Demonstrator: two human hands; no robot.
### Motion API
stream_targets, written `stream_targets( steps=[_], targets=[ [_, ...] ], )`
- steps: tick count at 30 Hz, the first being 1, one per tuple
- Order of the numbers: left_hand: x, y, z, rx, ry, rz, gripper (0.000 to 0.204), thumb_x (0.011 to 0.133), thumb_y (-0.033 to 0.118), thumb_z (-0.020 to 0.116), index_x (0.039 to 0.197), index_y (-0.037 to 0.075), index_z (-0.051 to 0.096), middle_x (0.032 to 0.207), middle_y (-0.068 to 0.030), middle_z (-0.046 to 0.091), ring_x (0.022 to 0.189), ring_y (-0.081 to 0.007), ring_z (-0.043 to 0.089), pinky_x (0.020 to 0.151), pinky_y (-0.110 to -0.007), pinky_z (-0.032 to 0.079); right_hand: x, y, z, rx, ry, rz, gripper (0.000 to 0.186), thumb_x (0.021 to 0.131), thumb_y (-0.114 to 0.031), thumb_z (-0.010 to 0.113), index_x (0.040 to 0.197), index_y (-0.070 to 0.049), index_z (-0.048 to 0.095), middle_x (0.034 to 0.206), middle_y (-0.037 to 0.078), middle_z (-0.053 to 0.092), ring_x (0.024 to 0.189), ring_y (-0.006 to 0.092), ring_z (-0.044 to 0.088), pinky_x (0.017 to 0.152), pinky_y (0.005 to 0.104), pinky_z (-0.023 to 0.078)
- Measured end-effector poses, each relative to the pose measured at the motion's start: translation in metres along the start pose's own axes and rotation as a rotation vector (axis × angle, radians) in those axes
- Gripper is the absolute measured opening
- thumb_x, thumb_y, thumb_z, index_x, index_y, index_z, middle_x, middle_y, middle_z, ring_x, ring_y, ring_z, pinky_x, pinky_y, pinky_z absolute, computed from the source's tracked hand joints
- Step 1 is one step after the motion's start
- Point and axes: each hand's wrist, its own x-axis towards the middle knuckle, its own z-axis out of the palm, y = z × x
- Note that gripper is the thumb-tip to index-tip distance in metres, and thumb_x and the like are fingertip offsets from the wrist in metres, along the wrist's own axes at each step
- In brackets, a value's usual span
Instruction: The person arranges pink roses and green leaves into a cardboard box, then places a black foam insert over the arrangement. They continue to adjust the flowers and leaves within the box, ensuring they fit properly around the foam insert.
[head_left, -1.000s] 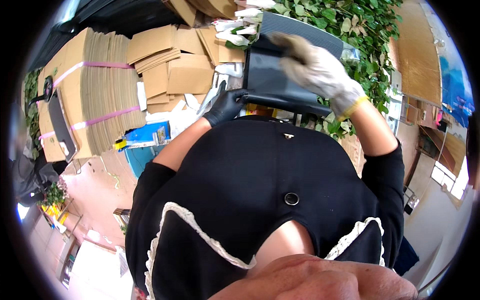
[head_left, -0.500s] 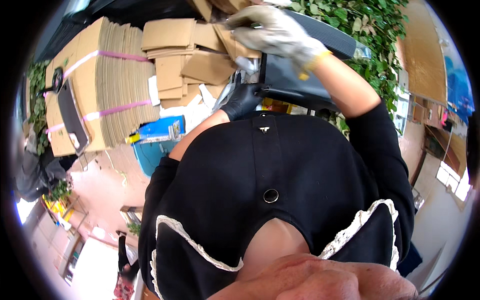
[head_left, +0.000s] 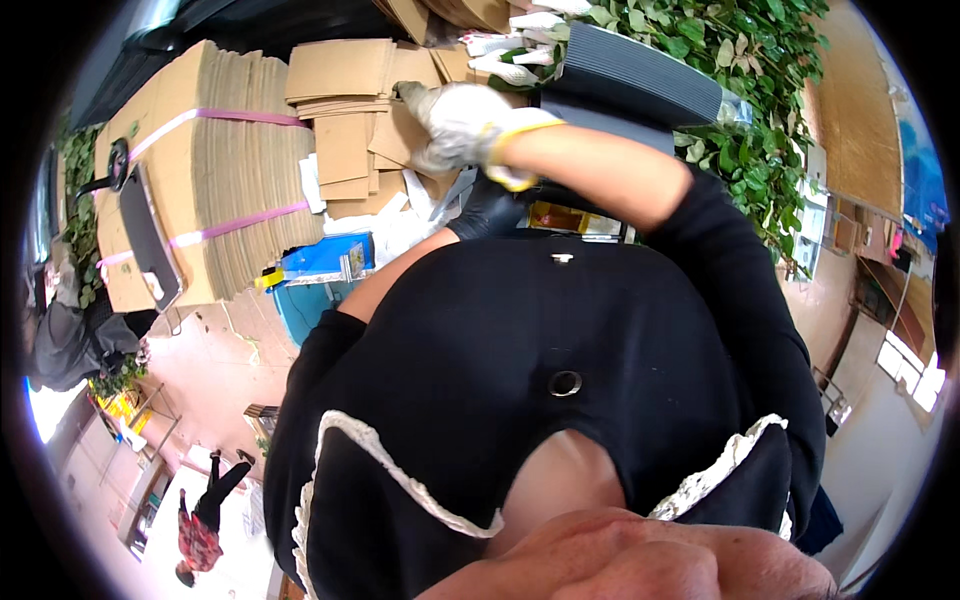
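My right hand (head_left: 455, 125), in a whitish work glove with a yellow cuff, is over the loose cardboard pieces (head_left: 343, 145). It is smeared by motion, but its thumb and fingers show apart, and I see nothing held between them. Close to my body, my left hand (head_left: 487, 212) wears a black glove. My right wrist and forearm cover part of it, so its fingers are hidden. White crumpled material (head_left: 395, 235) lies beside the left hand. A yellow and red item (head_left: 555, 216) sits just right of it.
A tall strapped cardboard stack (head_left: 240, 180) stands at left, a dark phone-like object (head_left: 150, 235) on it. A blue box (head_left: 325, 260) is nearer me. Whitish bundles (head_left: 515, 60), a ridged black panel (head_left: 640, 80) and leafy plants (head_left: 740, 90) are at far right. Another person (head_left: 200, 530) appears lower left.
My right hand has swung left and nearer to me, from beside the black panel to over the cardboard. The whitish bundles are uncovered. My left hand stays low, now partly covered.
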Motion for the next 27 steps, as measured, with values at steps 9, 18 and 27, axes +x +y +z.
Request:
stream_targets(
  steps=[9,18,27],
  targets=[
    [-0.005,0.005,-0.004,-0.004,-0.038,-0.205,0.025,0.09,0.024,0.06,0.107,0.011,0.072,0.088,-0.0187,0.07,0.078,-0.0351,0.068,0.073,-0.041,0.052,-0.073,0.01,-0.101,0.434,0.147,0.09,0.054,0.083,-0.033,0.069,0.126,-0.004,0.055,0.084,0.014,0.069,0.077,0.0218,0.068,0.064,0.0351,0.054],
    [0.006,0.02,-0.014,-0.118,-0.171,-0.143,0.034,0.087,0.014,0.065,0.121,0.013,0.065,0.103,-0.0161,0.07,0.088,-0.0328,0.069,0.083,-0.04,0.053,-0.202,0.175,-0.067,0.407,-0.033,-0.073,0.061,0.08,-0.036,0.079,0.123,0.0,0.056,0.107,0.009,0.066,0.093,0.0183,0.063,0.08,0.0298,0.054],
    [-0.006,-0.01,-0.014,-0.118,-0.223,-0.034,0.055,0.072,0.01,0.07,0.126,0.014,0.059,0.106,-0.012,0.07,0.1,-0.0327,0.066,0.09,-0.039,0.052,-0.145,0.157,-0.01,0.872,-0.13,0.693,0.046,0.085,-0.047,0.07,0.084,-0.002,0.059,0.064,0.005,0.061,0.049,0.0125,0.056,0.04,0.0292,0.041]
  ],
)
